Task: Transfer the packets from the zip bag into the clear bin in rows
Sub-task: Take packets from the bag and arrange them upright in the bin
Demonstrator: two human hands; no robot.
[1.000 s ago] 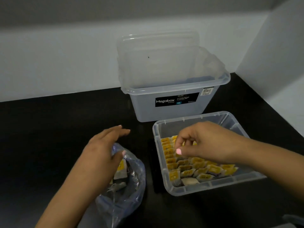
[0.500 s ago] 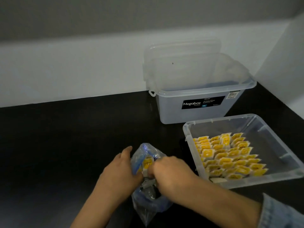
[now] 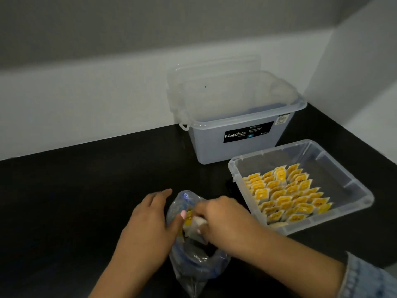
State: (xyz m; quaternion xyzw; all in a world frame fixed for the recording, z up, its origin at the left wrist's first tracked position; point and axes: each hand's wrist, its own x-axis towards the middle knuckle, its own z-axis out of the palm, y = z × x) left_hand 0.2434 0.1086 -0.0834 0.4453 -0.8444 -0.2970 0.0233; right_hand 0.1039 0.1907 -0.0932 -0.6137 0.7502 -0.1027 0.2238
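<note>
A clear zip bag (image 3: 194, 261) lies open on the black counter, with yellow-and-white packets (image 3: 189, 219) showing at its mouth. My left hand (image 3: 150, 218) holds the bag's left side, thumb pressed against the opening. My right hand (image 3: 223, 220) reaches into the bag's mouth and its curled fingers pinch a white packet (image 3: 198, 222). To the right stands the shallow clear bin (image 3: 354, 190), its left half filled with several rows of upright yellow packets (image 3: 285, 196).
A taller clear Megabox container (image 3: 236, 145) stands behind the bin, against the white wall, with a lid (image 3: 214, 69) leaning behind it. The black counter (image 3: 75, 201) stretches to the left. A white wall closes the right side.
My right hand has left the clear bin and moved left into the zip bag, where it now pinches a packet. My left hand has closed in on the bag's side.
</note>
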